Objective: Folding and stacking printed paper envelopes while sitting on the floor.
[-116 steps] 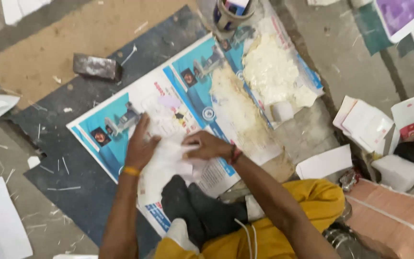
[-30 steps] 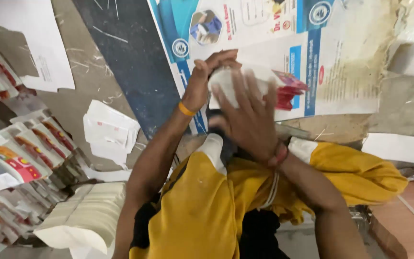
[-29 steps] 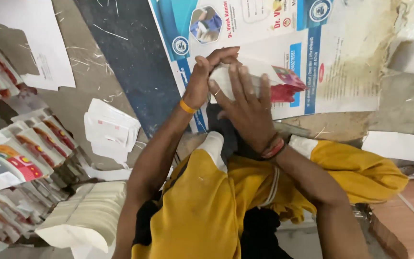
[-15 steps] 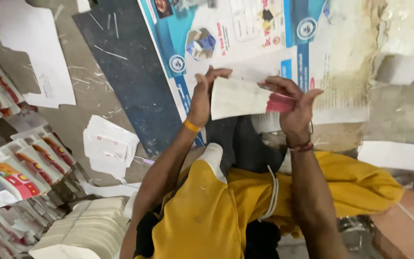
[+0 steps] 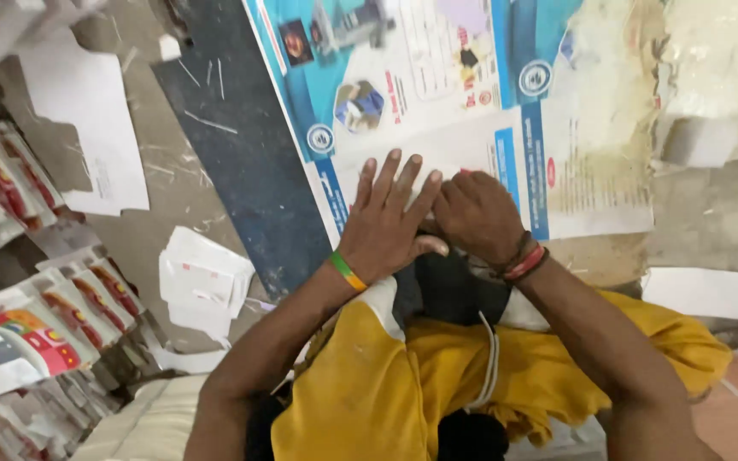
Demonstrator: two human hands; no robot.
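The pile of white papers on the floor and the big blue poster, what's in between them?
A dark blue-black mat lies between the white paper pile and the blue poster, seen in the head view.

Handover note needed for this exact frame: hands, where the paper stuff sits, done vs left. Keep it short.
Left hand: flat, fingers spread, pressing down on the white sheet lying on the blue printed poster.
Right hand: curled beside it, knuckles up; what it grips is hidden.
Small stack of white folded papers on the floor to the left; printed packets fanned out further left.
Done: some papers already folded and stacked.
Left: the piece under the hands looks unfinished.
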